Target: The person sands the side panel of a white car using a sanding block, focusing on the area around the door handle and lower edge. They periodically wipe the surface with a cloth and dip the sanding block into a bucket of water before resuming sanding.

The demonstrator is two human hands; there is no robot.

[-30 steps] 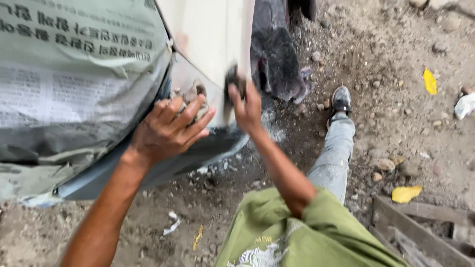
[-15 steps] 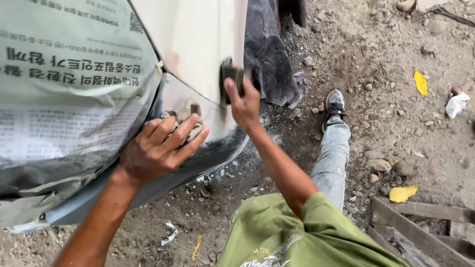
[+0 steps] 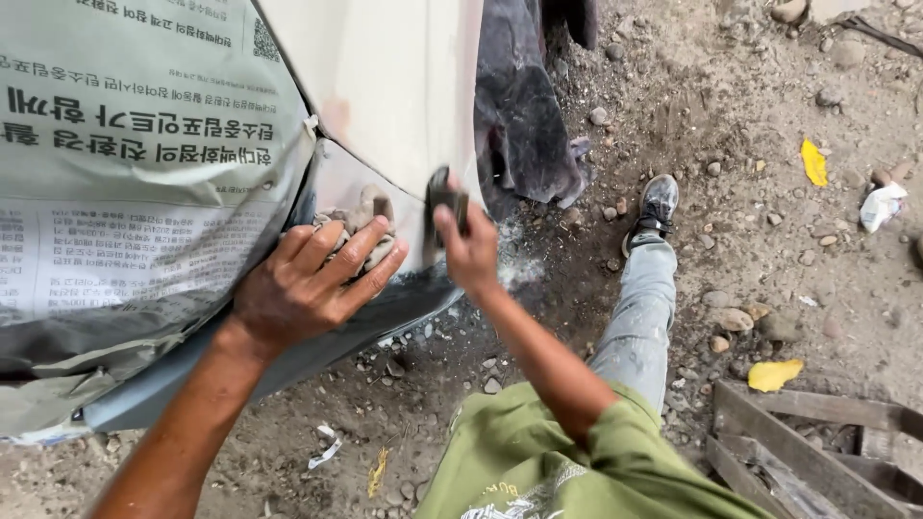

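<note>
Dirt ground, stones, dust. Right hand (image 3: 469,252) clamped on dark sanding block (image 3: 445,200) against pale car panel (image 3: 385,86); left hand (image 3: 312,286) presses rag (image 3: 365,223) just beside. Judgement: keep block flat, strokes even.

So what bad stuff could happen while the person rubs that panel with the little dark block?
Dust may be the main worry: pale powder lies just below the dark block in the right hand, so it could get breathed in. The left hand presses a rag close beside the block, so its fingers might get scraped. The newspaper masking sits near the rubbed spot and could tear.
</note>
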